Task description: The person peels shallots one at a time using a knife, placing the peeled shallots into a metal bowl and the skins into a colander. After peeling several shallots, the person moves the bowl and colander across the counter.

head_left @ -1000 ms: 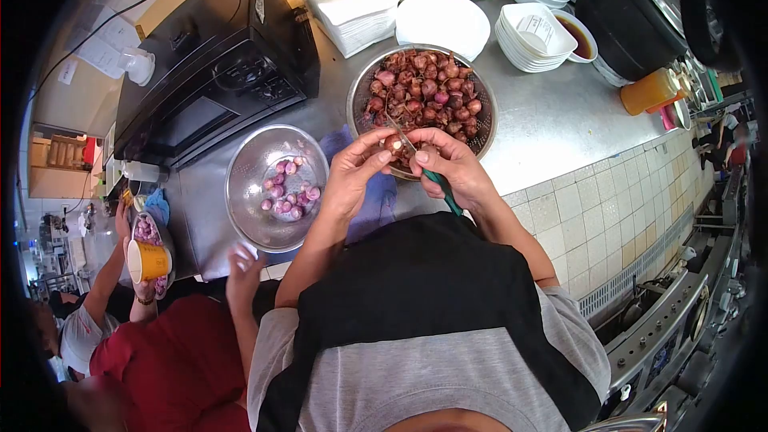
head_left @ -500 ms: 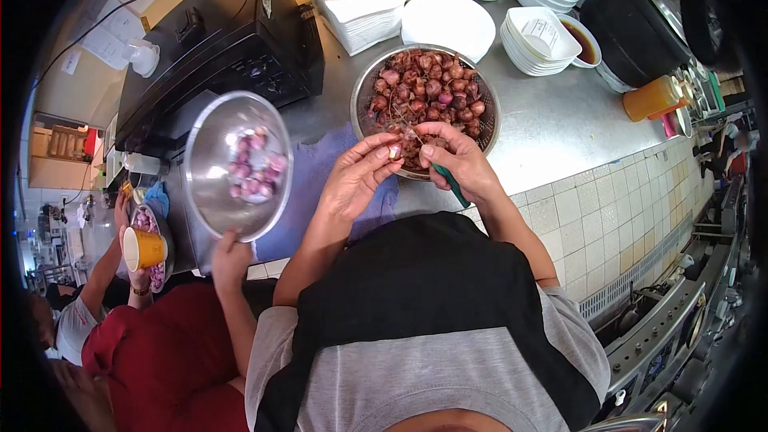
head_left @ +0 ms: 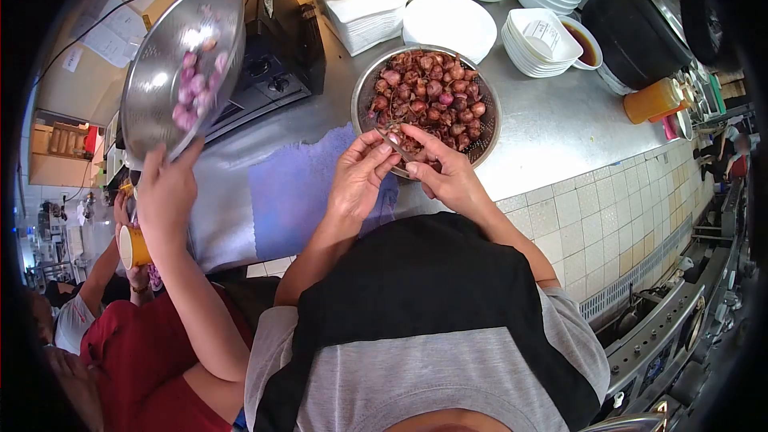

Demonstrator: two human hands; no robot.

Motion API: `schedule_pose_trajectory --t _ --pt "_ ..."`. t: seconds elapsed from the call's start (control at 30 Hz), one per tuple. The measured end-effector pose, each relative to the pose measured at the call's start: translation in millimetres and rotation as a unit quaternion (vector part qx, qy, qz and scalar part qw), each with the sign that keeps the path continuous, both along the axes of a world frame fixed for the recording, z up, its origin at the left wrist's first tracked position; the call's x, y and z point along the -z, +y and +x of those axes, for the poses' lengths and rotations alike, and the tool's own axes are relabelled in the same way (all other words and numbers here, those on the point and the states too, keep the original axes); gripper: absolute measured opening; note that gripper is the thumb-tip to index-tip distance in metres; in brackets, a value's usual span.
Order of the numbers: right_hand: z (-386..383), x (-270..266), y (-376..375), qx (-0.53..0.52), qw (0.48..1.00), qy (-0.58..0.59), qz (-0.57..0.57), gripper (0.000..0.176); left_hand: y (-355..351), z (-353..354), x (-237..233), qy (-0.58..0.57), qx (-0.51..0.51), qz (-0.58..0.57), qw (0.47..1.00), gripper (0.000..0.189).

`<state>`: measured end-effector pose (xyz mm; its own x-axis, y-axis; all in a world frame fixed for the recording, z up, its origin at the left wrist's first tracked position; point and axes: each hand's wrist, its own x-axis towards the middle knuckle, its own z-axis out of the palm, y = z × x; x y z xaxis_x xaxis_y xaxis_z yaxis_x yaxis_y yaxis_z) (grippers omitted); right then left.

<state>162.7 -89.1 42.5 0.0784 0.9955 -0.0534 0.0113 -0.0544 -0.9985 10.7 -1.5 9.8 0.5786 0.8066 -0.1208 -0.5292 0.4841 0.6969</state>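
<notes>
Fingers (head_left: 374,154) of the left hand (head_left: 358,180) pinch a small shallot (head_left: 398,149), mostly hidden, at the near edge of the metal strainer (head_left: 354,104) full of red shallots (head_left: 432,92). The right hand (head_left: 448,176) is closed round a thin knife (head_left: 389,141). The strainer sits on the steel bench (head_left: 552,120). Beside them, another person's hand (head_left: 164,192) holds up a tilted steel bowl (head_left: 156,44) of peeled shallots (head_left: 196,84).

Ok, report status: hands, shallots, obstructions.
Left hand and right hand pinched together at colander rim, grip hidden. Shallots fill it. Co-worker's hand holds tilted bowl aloft, left side.
</notes>
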Motion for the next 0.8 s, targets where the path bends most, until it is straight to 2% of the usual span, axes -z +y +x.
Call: schedule_pose_trajectory --t 0.07,0.2,0.27,0.3,0.37,0.4,0.47,0.5,0.57,0.6,0.67,0.73,0.8 --pt "-1.2 -1.2 0.2 0.015 0.996 -0.078 0.037 0.054 -0.7 1.1 0.5 0.003 -0.018 0.008 1.0 0.017" --pt "-2.4 -3.7 0.7 0.015 0.996 -0.09 0.022 0.051 -3.5 2.0 0.5 0.014 -0.026 0.024 0.999 0.017" --pt "-4.7 1.9 2.3 0.033 0.985 -0.143 0.092 0.041 -4.6 1.0 0.2 0.029 -0.026 0.027 0.999 0.017" --pt "-5.1 9.7 5.3 0.033 0.985 -0.143 0.092 0.041 -4.6 0.3 -0.5 0.029 -0.027 0.027 0.999 0.017" --pt "-4.0 25.8 11.8 0.073 0.948 -0.205 0.233 0.036 -4.8 -0.5 -2.2 0.043 -0.017 0.014 0.999 0.017" --pt "-4.2 18.8 9.6 0.072 0.948 -0.205 0.233 0.036 -5.5 0.1 -3.1 0.042 -0.017 0.014 0.999 0.017" --pt "-4.2 -0.8 3.5 0.044 0.987 -0.133 0.081 0.034 -7.4 1.4 -4.4 0.042 -0.017 0.026 0.999 0.017" --pt "-3.1 -0.4 3.2 0.042 0.987 -0.134 0.081 0.034 -6.8 1.1 -3.3 0.041 -0.019 0.025 0.999 0.017" --pt "0.1 2.1 2.9 0.018 0.999 -0.016 0.033 0.031 -2.9 0.9 0.4 0.022 0.003 0.033 0.999 0.018" --pt "2.7 3.2 3.1 0.015 0.999 -0.022 0.03 0.031 -1.1 0.2 0.6 0.016 0.0 0.029 0.999 0.018" --pt "9.7 6.6 2.9 -0.003 0.987 0.156 -0.031 0.029 3.0 -3.6 1.3 0.04 0.052 0.067 0.996 0.021" --pt "16.0 10.1 3.2 -0.011 0.987 0.157 -0.015 0.028 5.2 -6.8 1.1 0.035 0.058 0.059 0.996 0.023" --pt "23.9 10.8 5.5 0.026 0.987 0.157 -0.03 0.028 6.7 -10.8 -3.4 0.036 0.094 0.053 0.994 0.023"
